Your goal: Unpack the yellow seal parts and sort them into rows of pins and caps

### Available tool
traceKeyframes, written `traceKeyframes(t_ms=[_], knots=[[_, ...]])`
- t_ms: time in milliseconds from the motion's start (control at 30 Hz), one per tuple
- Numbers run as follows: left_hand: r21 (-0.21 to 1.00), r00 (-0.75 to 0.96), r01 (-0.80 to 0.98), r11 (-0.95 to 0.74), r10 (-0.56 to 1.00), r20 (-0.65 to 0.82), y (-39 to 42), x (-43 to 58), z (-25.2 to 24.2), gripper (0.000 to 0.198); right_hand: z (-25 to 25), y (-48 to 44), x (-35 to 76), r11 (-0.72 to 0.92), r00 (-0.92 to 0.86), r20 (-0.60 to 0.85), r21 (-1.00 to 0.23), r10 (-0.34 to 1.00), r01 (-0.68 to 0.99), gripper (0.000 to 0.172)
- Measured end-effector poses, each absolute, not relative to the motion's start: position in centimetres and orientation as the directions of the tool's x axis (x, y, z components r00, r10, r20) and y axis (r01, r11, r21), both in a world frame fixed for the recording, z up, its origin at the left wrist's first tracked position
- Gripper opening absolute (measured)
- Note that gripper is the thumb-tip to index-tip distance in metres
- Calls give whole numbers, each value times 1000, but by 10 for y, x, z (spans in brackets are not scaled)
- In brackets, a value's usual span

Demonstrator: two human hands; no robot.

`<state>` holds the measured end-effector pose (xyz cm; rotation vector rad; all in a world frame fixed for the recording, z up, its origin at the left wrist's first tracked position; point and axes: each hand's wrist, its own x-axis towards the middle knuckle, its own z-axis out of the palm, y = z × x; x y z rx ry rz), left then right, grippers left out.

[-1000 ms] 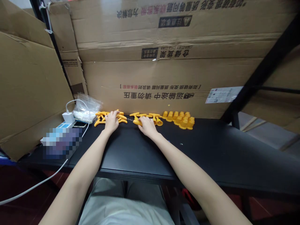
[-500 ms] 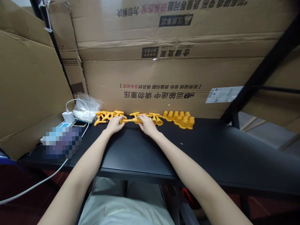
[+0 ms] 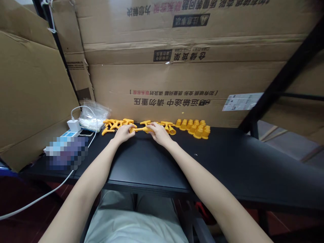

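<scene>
My left hand (image 3: 123, 134) is closed around one end of a yellow plastic T-handle (image 3: 139, 129) with a thin ridged stem. At its other end, where the piece widens, my right hand (image 3: 160, 134) pinches it; my fingers hide most of this part. The piece lies level between both hands, just above the table. Behind my left hand is a pile of yellow T-handles (image 3: 113, 125). More yellow T-shaped pieces (image 3: 166, 123) lie behind my right hand, with a bell-shaped cup (image 3: 172, 131) beside them.
Several yellow stepped cups (image 3: 201, 132) stand grouped at the right on the black table (image 3: 149, 165). Along the left are a clear plastic bag (image 3: 92, 116), a white charger (image 3: 74, 126), a phone and a white cable (image 3: 54, 191). A cardboard sheet (image 3: 162, 77) walls off the back.
Both hands stay in nearly the same place, gripping the same T-handle. My right hand has shifted very slightly, and the view has tilted a little.
</scene>
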<state>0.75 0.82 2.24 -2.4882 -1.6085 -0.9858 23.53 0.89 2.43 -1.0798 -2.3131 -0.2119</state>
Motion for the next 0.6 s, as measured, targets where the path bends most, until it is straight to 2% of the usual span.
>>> traceKeyframes(t_ms=[133, 300, 433, 600], knots=[[301, 277, 825, -478, 806, 522, 8, 8, 23, 30, 22, 10, 237, 692, -518, 561, -145, 646, 707, 34], [296, 279, 826, -480, 804, 525, 8, 8, 26, 31, 21, 17, 239, 725, -494, 564, -313, 662, 613, 35], [284, 269, 832, -476, 795, 544, 8, 5, 27, 30, 24, 24, 245, 702, -462, 528, -513, 712, 495, 37], [236, 295, 827, -510, 751, 591, 10, 4, 27, 27, 29, 25, 251, 527, -409, 380, -774, 830, 350, 30]])
